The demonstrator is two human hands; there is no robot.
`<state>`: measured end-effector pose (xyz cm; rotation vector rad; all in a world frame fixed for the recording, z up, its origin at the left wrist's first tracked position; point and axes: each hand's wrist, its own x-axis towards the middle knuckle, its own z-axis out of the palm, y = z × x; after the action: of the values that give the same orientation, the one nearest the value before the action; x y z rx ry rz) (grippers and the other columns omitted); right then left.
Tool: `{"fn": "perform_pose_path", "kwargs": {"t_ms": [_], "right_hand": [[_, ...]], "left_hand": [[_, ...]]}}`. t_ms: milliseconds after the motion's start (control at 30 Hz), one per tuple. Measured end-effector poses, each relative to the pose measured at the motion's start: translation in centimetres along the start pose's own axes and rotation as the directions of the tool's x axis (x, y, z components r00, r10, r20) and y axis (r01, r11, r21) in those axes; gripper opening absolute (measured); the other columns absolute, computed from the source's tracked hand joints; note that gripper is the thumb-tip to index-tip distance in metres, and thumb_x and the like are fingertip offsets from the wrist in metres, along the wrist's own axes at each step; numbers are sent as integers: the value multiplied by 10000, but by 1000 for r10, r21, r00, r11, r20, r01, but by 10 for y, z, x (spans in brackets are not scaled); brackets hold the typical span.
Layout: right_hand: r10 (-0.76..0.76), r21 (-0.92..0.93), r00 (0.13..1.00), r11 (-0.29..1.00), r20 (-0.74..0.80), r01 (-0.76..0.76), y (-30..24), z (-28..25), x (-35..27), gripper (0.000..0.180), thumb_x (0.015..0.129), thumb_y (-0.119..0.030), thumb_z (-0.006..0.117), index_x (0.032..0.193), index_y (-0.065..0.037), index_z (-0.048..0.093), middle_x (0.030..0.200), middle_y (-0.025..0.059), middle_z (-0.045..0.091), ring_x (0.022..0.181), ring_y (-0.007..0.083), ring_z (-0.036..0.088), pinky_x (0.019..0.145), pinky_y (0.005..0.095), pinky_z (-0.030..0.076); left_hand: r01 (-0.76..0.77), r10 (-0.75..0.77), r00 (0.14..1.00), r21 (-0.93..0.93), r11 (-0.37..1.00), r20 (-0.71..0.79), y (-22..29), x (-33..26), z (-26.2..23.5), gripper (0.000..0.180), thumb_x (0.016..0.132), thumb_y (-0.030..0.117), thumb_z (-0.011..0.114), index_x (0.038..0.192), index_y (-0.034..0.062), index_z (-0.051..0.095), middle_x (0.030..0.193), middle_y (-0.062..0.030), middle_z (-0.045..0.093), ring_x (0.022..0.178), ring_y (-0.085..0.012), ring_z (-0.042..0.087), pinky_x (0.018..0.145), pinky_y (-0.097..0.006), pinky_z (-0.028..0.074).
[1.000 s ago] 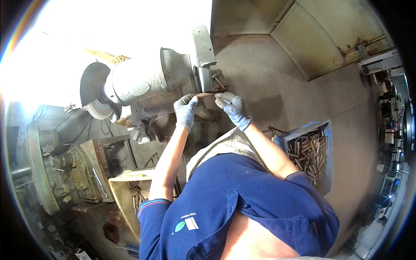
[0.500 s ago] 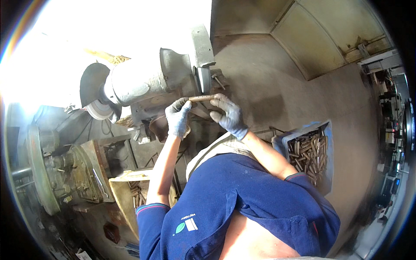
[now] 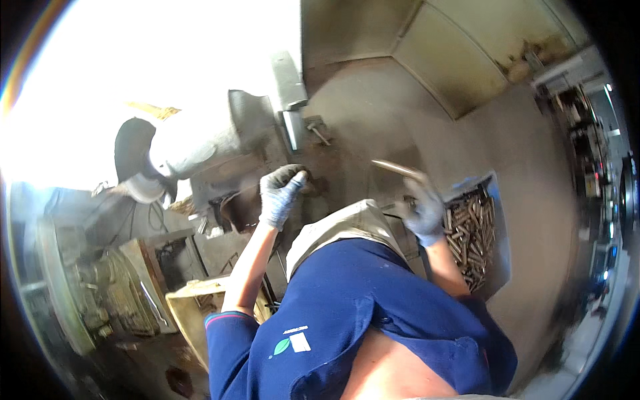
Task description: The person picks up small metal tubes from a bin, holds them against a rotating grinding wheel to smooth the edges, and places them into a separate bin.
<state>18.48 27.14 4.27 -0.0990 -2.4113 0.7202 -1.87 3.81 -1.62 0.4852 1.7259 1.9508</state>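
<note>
My right hand (image 3: 425,212), in a grey-blue work glove with dark fingers, holds a slim metal bar (image 3: 393,167) by one end. The bar points to the left and is blurred by motion. My left hand (image 3: 281,195), gloved the same way, is closed with the thumb against the curled fingers, and nothing shows in it. Just beyond it stands a bench grinder (image 3: 203,143). The edge of its right-hand wheel (image 3: 292,130) shows below a metal guard (image 3: 287,80).
A blue bin (image 3: 501,230) full of similar metal pieces (image 3: 472,233) stands at my right. On the left are a wooden box (image 3: 183,300) and another machine (image 3: 123,287). A small hammer-like tool (image 3: 319,133) lies beyond the wheel. Glare covers the upper left.
The metal bar was between both hands in front of the wheel. My left hand has let go and drawn back slightly. My right hand has carried the bar right, toward the bin.
</note>
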Motion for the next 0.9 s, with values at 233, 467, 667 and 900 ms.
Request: {"fn": "perform_pose_path", "kwargs": {"t_ms": [233,467,667,900], "right_hand": [[437,-541,852,660,-287,-521,-4,-102,-136,292,785,-108,635,1011,76,636,1105,157,595,880,246,591,799,391,475],[825,-236,542,502,-160,-832,57,-129,-120,288,785,-121,635,1012,57,650,1041,141,625,837,223,595,761,363,485],[828,-256,552,557,100,-790,81,-88,-40,288,784,-139,640,1017,29,664,953,120,655,786,198,597,718,325,491],[635,-279,680,773,367,-570,45,4,27,313,784,-213,681,1008,6,675,878,67,690,739,160,606,699,291,492]], "left_hand": [[210,-186,965,117,971,-185,-19,-35,-27,218,814,102,639,973,-46,655,848,-91,682,762,-118,614,711,-255,496],[101,-94,898,-6,995,-431,-58,-94,-74,160,811,103,636,907,-20,668,768,-52,669,695,-93,589,646,-245,481],[-7,13,572,11,1000,-820,-37,-208,-135,139,809,117,646,865,-7,673,757,-47,657,708,-124,612,677,-264,505],[210,-229,28,-218,953,-973,-203,-374,-252,56,793,41,660,833,4,670,733,-25,646,614,-90,569,602,-231,486]]}}
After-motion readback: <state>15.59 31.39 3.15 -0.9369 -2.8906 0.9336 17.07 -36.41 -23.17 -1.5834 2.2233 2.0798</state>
